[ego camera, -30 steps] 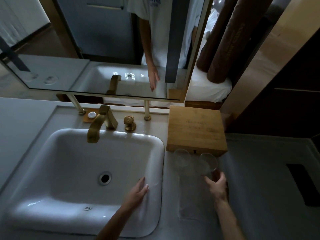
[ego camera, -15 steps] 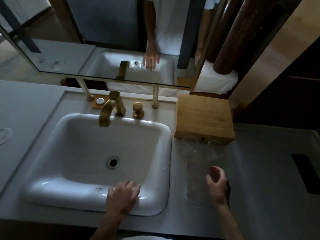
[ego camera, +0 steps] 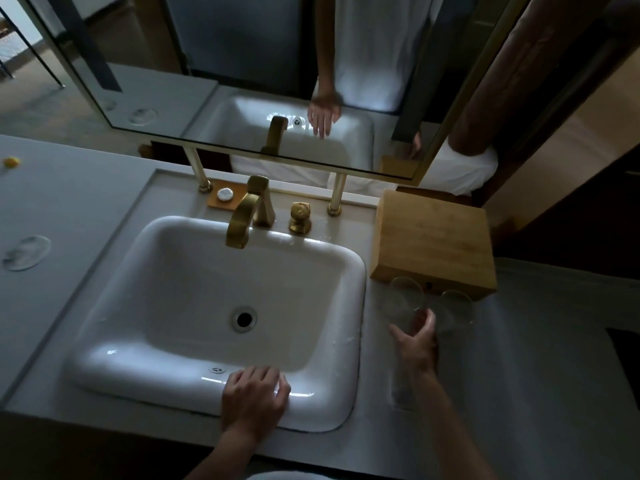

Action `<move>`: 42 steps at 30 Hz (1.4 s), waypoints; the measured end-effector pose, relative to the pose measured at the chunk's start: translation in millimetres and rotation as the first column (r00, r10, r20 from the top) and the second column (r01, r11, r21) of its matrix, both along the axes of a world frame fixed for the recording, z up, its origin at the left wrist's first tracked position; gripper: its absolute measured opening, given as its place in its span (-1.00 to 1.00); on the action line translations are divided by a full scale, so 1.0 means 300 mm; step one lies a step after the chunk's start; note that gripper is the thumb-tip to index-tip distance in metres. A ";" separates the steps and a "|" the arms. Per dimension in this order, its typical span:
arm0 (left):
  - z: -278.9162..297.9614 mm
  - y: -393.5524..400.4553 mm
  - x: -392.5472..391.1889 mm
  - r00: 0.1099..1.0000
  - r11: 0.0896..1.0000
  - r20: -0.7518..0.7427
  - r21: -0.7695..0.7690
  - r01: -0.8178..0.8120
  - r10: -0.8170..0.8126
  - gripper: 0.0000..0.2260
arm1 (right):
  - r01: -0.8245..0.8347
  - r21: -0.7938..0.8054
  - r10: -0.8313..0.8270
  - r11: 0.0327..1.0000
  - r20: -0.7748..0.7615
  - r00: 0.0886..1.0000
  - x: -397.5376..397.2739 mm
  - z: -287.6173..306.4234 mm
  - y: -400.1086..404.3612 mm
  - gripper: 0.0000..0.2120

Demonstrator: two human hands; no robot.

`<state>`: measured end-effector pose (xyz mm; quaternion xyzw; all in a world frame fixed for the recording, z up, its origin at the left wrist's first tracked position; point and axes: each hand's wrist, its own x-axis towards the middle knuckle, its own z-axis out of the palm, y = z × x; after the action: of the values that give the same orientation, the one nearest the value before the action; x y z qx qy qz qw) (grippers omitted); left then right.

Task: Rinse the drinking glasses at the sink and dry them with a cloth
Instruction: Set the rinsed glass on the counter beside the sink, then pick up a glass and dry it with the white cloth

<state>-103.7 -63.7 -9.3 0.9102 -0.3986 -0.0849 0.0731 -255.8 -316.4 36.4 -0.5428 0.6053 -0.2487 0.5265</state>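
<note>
Centrally, a white sink (ego camera: 180, 362) is set into a grey counter (ego camera: 69, 209), with a brass tap (ego camera: 247, 211) and a brass knob (ego camera: 300, 217) behind its far rim and a drain (ego camera: 244, 319) in the basin floor. Left hand (ego camera: 254, 398): rests on the near rim of the sink, fingers (ego camera: 273, 377) loosely bent over the edge and grasping nothing. Right hand (ego camera: 417, 344): reaches over the counter just right of the sink, its thumb and fingers curved around the near side of the left glass (ego camera: 403, 299); contact looks likely, but whether the grip is firm cannot be told in the dim light. Both glasses are clear and stand upright on the counter, just in front of a wooden box (ego camera: 433, 240); the right glass (ego camera: 455, 308) stands just beside the left one, and the hand does not hold it. A faint pale rectangle lies on the counter under the right forearm; what it is cannot be told. Behind the tap, a small white round item (ego camera: 225, 194) sits on a brown tray (ego camera: 221, 202). A mirror (ego camera: 207, 81) on two brass posts stands behind the sink and reflects the basin, the tap and a hand. At far left on the counter lie a clear round disc (ego camera: 26, 252) and a small yellow object (ego camera: 10, 162).
</note>
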 end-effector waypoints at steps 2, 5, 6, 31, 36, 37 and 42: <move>0.001 -0.001 0.000 1.000 1.000 -0.017 0.005 -0.007 0.007 -0.81 | 0.059 0.005 -0.059 0.998 -0.003 0.998 0.038 -0.002 -0.019 -0.05; 0.003 0.000 0.001 0.999 1.000 -0.038 0.019 -0.021 0.021 -0.82 | 0.107 -0.007 -0.107 0.994 -0.006 0.994 0.082 0.004 -0.037 0.02; 0.002 0.001 0.002 0.999 1.000 -0.042 0.023 -0.021 0.022 -0.82 | 0.111 -0.035 -0.111 0.993 0.002 0.994 0.091 0.002 -0.042 0.04; 0.027 -0.008 0.095 0.917 0.996 -0.396 0.090 -0.010 0.045 -0.62 | -0.134 -0.232 0.150 0.964 0.055 0.987 0.046 0.163 0.109 -0.23; 0.156 -0.023 0.191 0.463 0.930 -0.886 -0.163 -0.328 0.008 -0.75 | -0.296 -0.092 0.307 0.951 0.150 0.940 0.087 0.210 0.185 -0.14; 0.180 -0.027 0.207 0.407 0.914 -0.913 -0.185 -0.361 -0.024 -0.67 | -0.336 -0.052 0.340 0.941 0.173 0.925 0.102 0.213 0.198 -0.14; 0.300 -0.021 0.260 0.245 0.908 -0.942 -0.299 -0.294 -0.231 -0.54 | -0.488 0.196 0.428 0.851 0.279 0.859 0.196 0.260 0.291 -0.27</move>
<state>-25.6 -70.0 80.6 0.6318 -0.2571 -0.5365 0.4968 -197.0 -229.0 114.5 -0.5665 0.4212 -0.0933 0.7021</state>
